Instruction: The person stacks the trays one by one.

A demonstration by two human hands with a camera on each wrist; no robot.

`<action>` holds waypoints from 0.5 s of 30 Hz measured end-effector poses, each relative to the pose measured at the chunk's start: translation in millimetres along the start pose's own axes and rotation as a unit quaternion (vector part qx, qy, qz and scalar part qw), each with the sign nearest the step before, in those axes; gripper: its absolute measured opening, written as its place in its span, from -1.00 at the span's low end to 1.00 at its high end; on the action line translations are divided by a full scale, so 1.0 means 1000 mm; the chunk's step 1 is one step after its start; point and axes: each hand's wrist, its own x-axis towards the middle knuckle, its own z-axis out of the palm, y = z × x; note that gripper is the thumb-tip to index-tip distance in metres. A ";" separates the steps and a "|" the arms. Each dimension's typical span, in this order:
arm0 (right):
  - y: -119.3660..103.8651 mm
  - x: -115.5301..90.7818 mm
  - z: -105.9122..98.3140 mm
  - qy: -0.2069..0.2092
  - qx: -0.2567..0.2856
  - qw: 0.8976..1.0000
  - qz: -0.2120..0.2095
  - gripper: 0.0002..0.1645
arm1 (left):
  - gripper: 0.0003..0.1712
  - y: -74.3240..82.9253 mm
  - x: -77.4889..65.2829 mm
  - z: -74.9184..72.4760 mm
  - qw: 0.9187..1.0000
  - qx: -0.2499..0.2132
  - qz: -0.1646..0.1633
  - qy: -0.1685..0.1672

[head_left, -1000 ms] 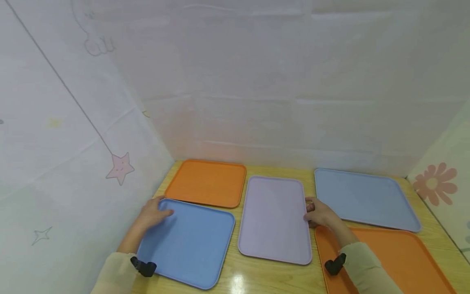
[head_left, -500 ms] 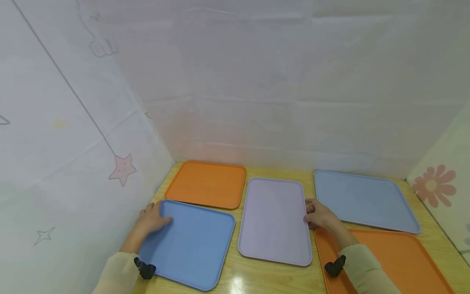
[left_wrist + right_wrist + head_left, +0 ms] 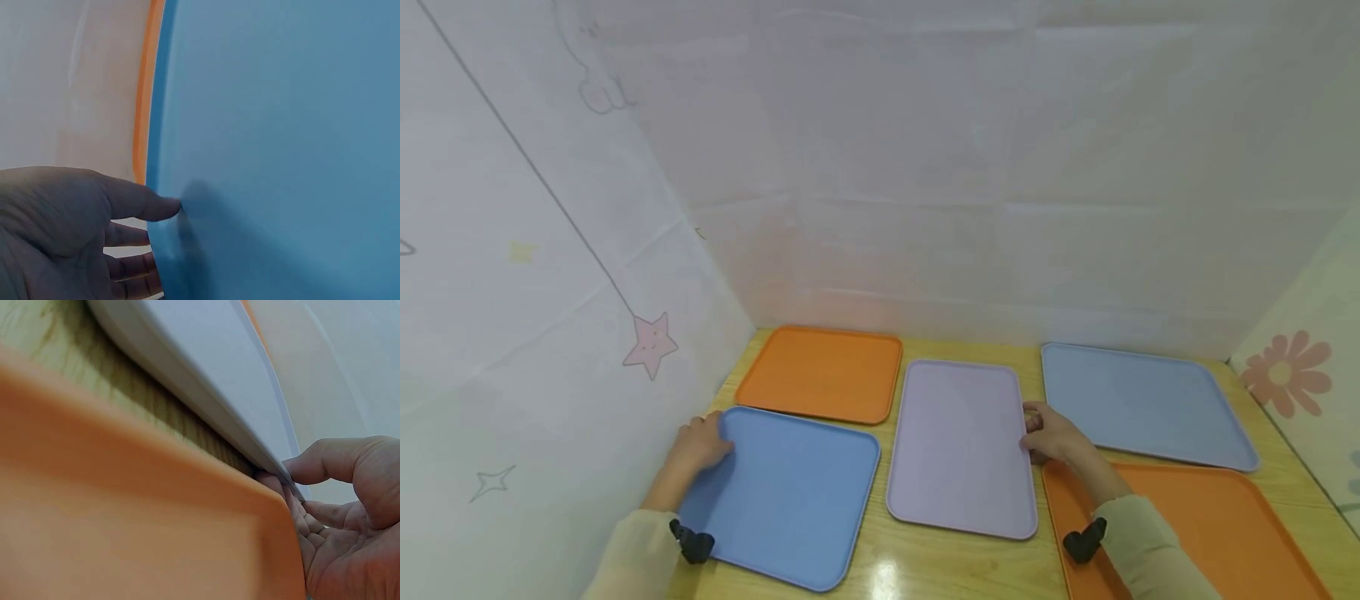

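Observation:
A blue tray [image 3: 782, 500] lies at the front left, and my left hand [image 3: 698, 443] is at its left edge near the far corner. In the left wrist view the thumb [image 3: 159, 206] reaches over the rim, while the other fingers sit against the outer edge. A light purple tray [image 3: 962, 450] lies upright in the middle. My right hand [image 3: 1054, 435] pinches its right edge, thumb at the rim and fingers low beside it, seen closely in the right wrist view. Some fingertips are hidden by the rim.
Behind the blue tray is an orange tray [image 3: 823, 373]. At the right, a pale blue tray [image 3: 1150, 407] lies behind another orange tray [image 3: 1202, 525], which sits under my right forearm. All rest on a wooden table [image 3: 925, 567], with cloth-covered walls [image 3: 910, 167] at back and sides.
My left hand has shifted slightly left and its thumb has drawn back toward the blue tray's edge. The right hand and all trays stay in place.

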 end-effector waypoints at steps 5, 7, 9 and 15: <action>-0.003 -0.003 -0.001 0.008 -0.002 1.000 0.001 -0.05 | -0.48 -0.003 0.009 -0.005 1.000 0.000 0.009 -0.009; -0.004 -0.003 -0.001 0.009 -0.003 1.000 0.002 -0.06 | -0.54 -0.006 0.013 -0.005 1.000 -0.011 0.015 -0.015; -0.003 -0.003 -0.001 0.007 -0.005 1.000 0.001 -0.06 | -0.59 -0.009 0.017 -0.007 0.999 -0.026 0.022 -0.024; -0.004 -0.004 0.000 0.003 -0.012 1.000 0.001 -0.07 | -0.57 -0.019 0.014 -0.020 0.993 -0.104 0.022 -0.050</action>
